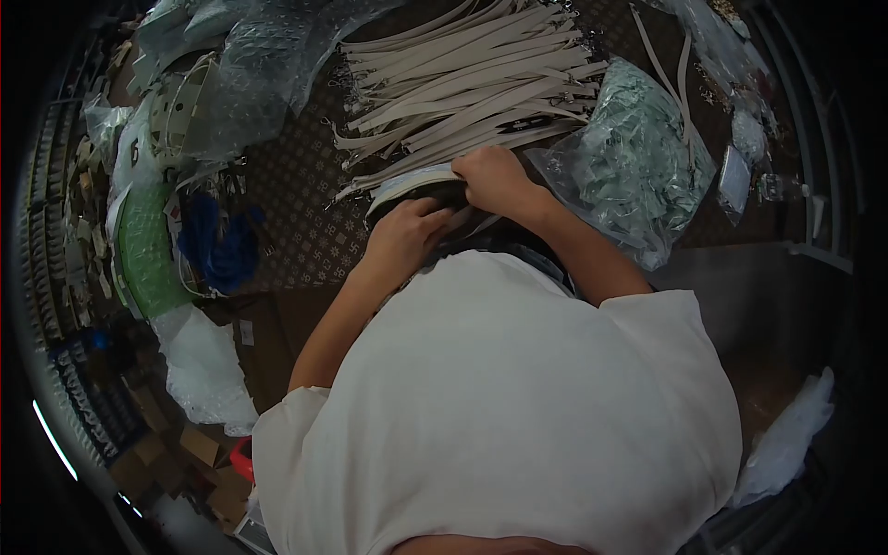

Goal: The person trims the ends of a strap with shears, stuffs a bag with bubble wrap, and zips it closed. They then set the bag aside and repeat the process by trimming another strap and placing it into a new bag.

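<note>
At the table's near edge, a light-rimmed item with a dark inside [416, 181], perhaps a bag, lies against my body. My left hand [407, 236] reaches into its dark opening, and its fingertips are partly hidden there. The fingers of my right hand [495, 180] are closed on the item's upper right rim. Just beyond both hands, a wide pile of beige straps [472, 83] with metal clasps covers the table. Right of my right hand is a clear plastic bag of pale green pieces [638, 157].
Bubble wrap [254, 55] lies at the upper left. Left of my hands are a blue bundle [219, 242] and a green wrapped item [153, 245]. Small clear packets [733, 180] are at the right. Cardboard boxes [199, 444] stand low at the left.
</note>
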Available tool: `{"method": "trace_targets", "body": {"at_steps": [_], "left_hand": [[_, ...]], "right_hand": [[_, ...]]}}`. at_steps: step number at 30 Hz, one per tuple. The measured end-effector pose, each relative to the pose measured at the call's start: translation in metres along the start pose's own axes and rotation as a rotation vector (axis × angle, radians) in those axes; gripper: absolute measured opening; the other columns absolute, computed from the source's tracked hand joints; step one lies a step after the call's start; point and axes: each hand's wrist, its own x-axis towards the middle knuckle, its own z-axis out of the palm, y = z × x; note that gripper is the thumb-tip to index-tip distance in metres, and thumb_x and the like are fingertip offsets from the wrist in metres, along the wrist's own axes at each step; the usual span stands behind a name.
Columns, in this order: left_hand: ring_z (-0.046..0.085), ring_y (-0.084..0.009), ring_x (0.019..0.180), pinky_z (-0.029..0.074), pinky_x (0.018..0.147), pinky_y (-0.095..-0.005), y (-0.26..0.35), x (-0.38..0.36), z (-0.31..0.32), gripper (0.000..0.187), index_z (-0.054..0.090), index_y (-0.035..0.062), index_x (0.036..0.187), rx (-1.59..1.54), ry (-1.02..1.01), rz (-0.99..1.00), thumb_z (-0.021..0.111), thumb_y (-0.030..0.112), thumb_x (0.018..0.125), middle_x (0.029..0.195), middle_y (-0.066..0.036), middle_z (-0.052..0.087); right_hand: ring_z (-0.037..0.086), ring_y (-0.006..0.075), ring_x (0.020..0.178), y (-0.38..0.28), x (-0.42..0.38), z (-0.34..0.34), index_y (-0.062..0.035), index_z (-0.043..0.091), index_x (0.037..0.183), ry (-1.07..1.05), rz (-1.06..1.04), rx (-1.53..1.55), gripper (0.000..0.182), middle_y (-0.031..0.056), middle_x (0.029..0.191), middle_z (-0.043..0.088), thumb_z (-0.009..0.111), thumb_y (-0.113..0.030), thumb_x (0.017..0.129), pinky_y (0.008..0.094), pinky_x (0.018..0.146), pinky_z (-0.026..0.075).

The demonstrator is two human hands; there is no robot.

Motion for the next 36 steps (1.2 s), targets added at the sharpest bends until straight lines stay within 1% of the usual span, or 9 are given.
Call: {"method": "trace_targets", "body": {"at_steps": [9, 14, 16, 19, 23, 26, 32, 35, 36], "left_hand": [[0.058, -0.0317, 0.074, 0.047, 0.065, -0.0387, -0.040, 0.034, 0.050, 0.015, 0.065, 0.0035, 0.084, 0.075, -0.085, -0.152, 0.057, 0.002, 0.072, 0.082, -0.015, 0.061], [0.058, -0.0312, 0.076, 0.047, 0.066, -0.0382, -0.006, 0.014, 0.011, 0.013, 0.064, 0.0015, 0.081, 0.071, 0.008, -0.081, 0.059, 0.002, 0.070, 0.083, -0.014, 0.060], [0.057, -0.0310, 0.077, 0.047, 0.069, -0.0378, -0.001, 0.003, 0.001, 0.016, 0.065, 0.0020, 0.080, 0.027, 0.278, -0.022, 0.060, 0.001, 0.066, 0.081, -0.014, 0.059], [0.057, -0.0312, 0.077, 0.047, 0.070, -0.0377, -0.005, -0.008, -0.001, 0.020, 0.065, 0.0027, 0.081, 0.091, 0.055, -0.154, 0.059, -0.002, 0.062, 0.080, -0.013, 0.058], [0.057, -0.0315, 0.078, 0.048, 0.069, -0.0373, -0.024, -0.001, 0.023, 0.024, 0.065, 0.0029, 0.082, 0.148, 0.080, -0.184, 0.059, -0.003, 0.060, 0.081, -0.013, 0.058], [0.057, -0.0321, 0.078, 0.048, 0.067, -0.0366, -0.028, 0.005, 0.024, 0.021, 0.065, 0.0026, 0.081, 0.127, 0.145, -0.186, 0.059, -0.004, 0.062, 0.082, -0.013, 0.058], [0.059, -0.0263, 0.069, 0.047, 0.063, -0.0332, 0.007, -0.021, -0.008, 0.008, 0.065, 0.0021, 0.080, 0.133, 0.559, -0.051, 0.062, 0.001, 0.073, 0.079, -0.012, 0.060], [0.055, -0.0164, 0.058, 0.045, 0.052, -0.0285, 0.022, -0.054, -0.019, 0.023, 0.063, 0.0001, 0.076, -0.133, 0.623, -0.413, 0.058, 0.021, 0.084, 0.070, -0.009, 0.059], [0.053, -0.0121, 0.054, 0.042, 0.050, -0.0256, 0.022, -0.066, -0.017, 0.031, 0.062, -0.0017, 0.073, -0.394, 0.469, -0.635, 0.056, 0.026, 0.086, 0.064, -0.007, 0.058]], "right_hand": [[0.060, 0.0359, 0.071, 0.009, 0.016, 0.006, -0.0017, 0.064, 0.072, 0.016, -0.026, 0.018, 0.013, 0.0187, 0.073, 0.061, 0.056, -0.005, 0.062, 0.0420, 0.064, 0.049], [0.060, 0.0261, 0.068, 0.028, -0.001, -0.026, 0.0009, 0.063, 0.093, -0.112, -0.001, 0.709, 0.033, 0.0142, 0.079, 0.064, 0.068, -0.021, 0.070, 0.0328, 0.065, 0.049], [0.060, 0.0242, 0.069, 0.042, -0.013, -0.032, 0.0009, 0.061, 0.096, -0.118, 0.009, 0.685, 0.036, 0.0127, 0.081, 0.063, 0.070, -0.023, 0.070, 0.0321, 0.065, 0.048], [0.060, 0.0236, 0.069, 0.038, -0.036, -0.051, 0.0003, 0.059, 0.099, -0.112, -0.068, 0.512, 0.039, 0.0118, 0.081, 0.061, 0.071, -0.023, 0.070, 0.0323, 0.066, 0.048], [0.059, 0.0283, 0.070, 0.020, -0.059, -0.047, -0.0016, 0.056, 0.093, -0.133, -0.254, 0.198, 0.031, 0.0127, 0.075, 0.058, 0.070, -0.019, 0.071, 0.0360, 0.064, 0.048], [0.059, 0.0314, 0.069, 0.016, -0.061, -0.035, -0.0024, 0.054, 0.087, -0.097, -0.155, 0.081, 0.024, 0.0130, 0.072, 0.058, 0.066, -0.018, 0.074, 0.0389, 0.061, 0.047], [0.058, 0.0307, 0.055, -0.002, -0.048, -0.018, 0.0005, 0.056, 0.072, 0.060, -0.072, 0.294, 0.022, 0.0156, 0.059, 0.057, 0.059, -0.020, 0.080, 0.0385, 0.053, 0.046], [0.059, 0.0227, 0.052, -0.025, -0.025, -0.016, 0.0025, 0.059, 0.071, -0.149, 0.202, 0.682, 0.025, 0.0133, 0.058, 0.059, 0.058, -0.020, 0.081, 0.0338, 0.051, 0.047], [0.059, 0.0227, 0.052, -0.035, -0.018, -0.012, 0.0025, 0.059, 0.071, -0.169, 0.179, 0.677, 0.025, 0.0133, 0.058, 0.059, 0.058, -0.020, 0.081, 0.0338, 0.051, 0.047]]}}
